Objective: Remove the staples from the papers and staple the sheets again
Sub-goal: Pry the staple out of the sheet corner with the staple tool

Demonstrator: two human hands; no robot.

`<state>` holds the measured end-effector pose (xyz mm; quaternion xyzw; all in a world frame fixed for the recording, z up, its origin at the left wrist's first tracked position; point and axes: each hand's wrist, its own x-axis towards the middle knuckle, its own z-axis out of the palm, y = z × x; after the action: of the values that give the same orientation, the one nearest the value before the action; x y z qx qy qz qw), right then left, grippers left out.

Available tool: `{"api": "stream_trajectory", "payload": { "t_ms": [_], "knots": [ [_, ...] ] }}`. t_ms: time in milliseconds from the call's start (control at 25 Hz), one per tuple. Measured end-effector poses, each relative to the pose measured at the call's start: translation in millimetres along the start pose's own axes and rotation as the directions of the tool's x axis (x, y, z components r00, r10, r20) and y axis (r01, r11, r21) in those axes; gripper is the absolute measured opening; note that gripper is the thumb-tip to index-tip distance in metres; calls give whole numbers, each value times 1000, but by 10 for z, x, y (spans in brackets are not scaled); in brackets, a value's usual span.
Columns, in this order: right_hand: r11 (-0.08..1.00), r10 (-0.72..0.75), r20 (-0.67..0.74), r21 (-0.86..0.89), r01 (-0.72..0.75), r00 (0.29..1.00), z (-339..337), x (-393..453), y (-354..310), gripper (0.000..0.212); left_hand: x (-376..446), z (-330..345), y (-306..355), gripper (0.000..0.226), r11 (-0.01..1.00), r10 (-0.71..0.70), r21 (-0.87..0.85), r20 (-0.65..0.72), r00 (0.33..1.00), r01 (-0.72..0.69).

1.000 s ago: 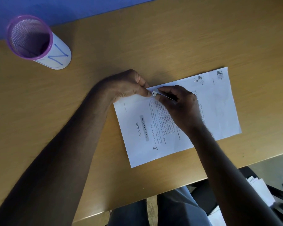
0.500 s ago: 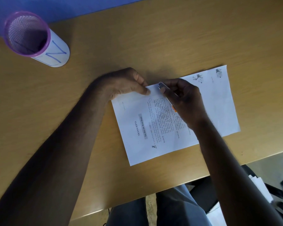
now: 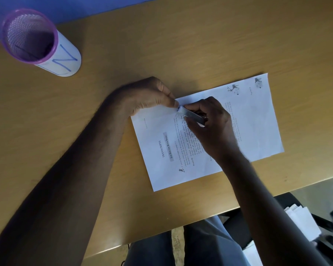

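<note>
Head view: my right hand [image 3: 210, 127] grips a slim metal staple remover [image 3: 190, 114], fingers curled round it, its tip laid at the far edge of the papers [image 3: 254, 120] just beside my left fingertips. My left hand [image 3: 150, 96] is curled, thumb and forefinger pinching that paper edge and holding it down. The papers lie flat on the wooden table [image 3: 181, 45] near its front edge. A purple mesh pen holder [image 3: 37, 39] stands well apart at the far left.
</note>
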<state>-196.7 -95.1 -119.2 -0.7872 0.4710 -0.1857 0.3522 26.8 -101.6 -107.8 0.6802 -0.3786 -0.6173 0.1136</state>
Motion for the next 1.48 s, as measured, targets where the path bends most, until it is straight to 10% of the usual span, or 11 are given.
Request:
{"api": "stream_trajectory", "payload": {
  "t_ms": [880,1360,1480],
  "knots": [
    [986,130,44,95,-134,991,-30,101,-105,26,53,62,-28,7,1000,-15,1,-47,999,16],
    [903,-370,-60,-259,343,927,239,-282,-55,22,-5,54,-2,8,1000,-10,-2,-72,997,10],
    [959,-273,-153,-123,256,950,175,-281,-49,24,-2,23,-10,10,1000,-7,2,-31,999,7]
  ]
}}
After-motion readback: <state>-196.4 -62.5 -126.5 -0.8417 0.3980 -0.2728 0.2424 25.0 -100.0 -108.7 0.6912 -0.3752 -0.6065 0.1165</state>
